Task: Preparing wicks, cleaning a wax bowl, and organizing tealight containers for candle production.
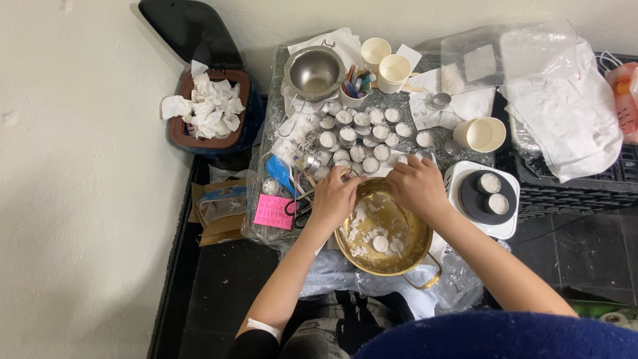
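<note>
Left hand (334, 197) & right hand (417, 187): fingertips curl over the far rim of the brass bowl (405, 262), so whatever they pinch is hidden; can't tell if anything's held. Small cups (362, 133) too tiny to read contents. Pink note (274, 212) writing blurred. Counter (458, 90) mostly buried under plastic wrap. Orange item (625, 93) cut off at right edge. Green thing (601, 310) bottom right, partly cut off, unclear.

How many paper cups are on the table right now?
3. Two paper cups stand together at the back, one just left of the other, by the steel bowl. The third lies tipped on its side behind the small white hotplate. More may be hidden.
</note>
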